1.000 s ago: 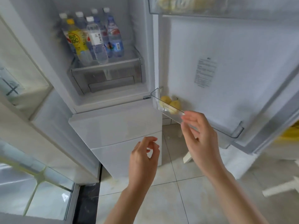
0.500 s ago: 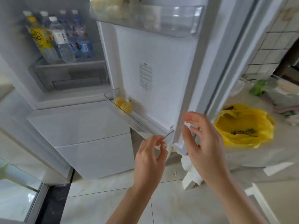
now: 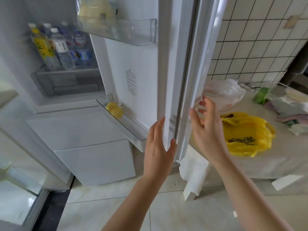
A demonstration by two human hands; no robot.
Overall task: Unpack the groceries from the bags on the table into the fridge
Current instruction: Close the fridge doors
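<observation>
The white fridge door (image 3: pixel 145 84) stands open in front of me. My left hand (image 3: pixel 158 145) lies with straight fingers against the door's edge, thumb on its outer side. My right hand (image 3: pixel 208 130) hovers empty past the door edge, fingers loosely spread, above the table. A yellow plastic bag (image 3: pixel 246 135) lies on the table (image 3: pixel 283 155), and a white plastic bag (image 3: pixel 223 92) sits behind it. Two yellow fruits (image 3: pixel 115 110) rest in the lower door shelf (image 3: pixel 128 129). Pale fruits (image 3: pixel 95 9) fill the upper door shelf (image 3: pixel 133 34). Several bottles (image 3: pixel 58 47) stand inside the fridge.
A green item (image 3: pixel 260 95) and crumpled cloths (image 3: pixel 290 112) lie at the table's far right. A tiled wall (image 3: pixel 250 47) rises behind the table. The fridge's lower drawers (image 3: pixel 86 147) are closed. A glass panel (image 3: pixel 15 197) stands at the lower left.
My view has swung right toward the table. My left hand has uncurled and moved onto the door's edge. My right hand has moved from the lower door shelf past the door toward the bags.
</observation>
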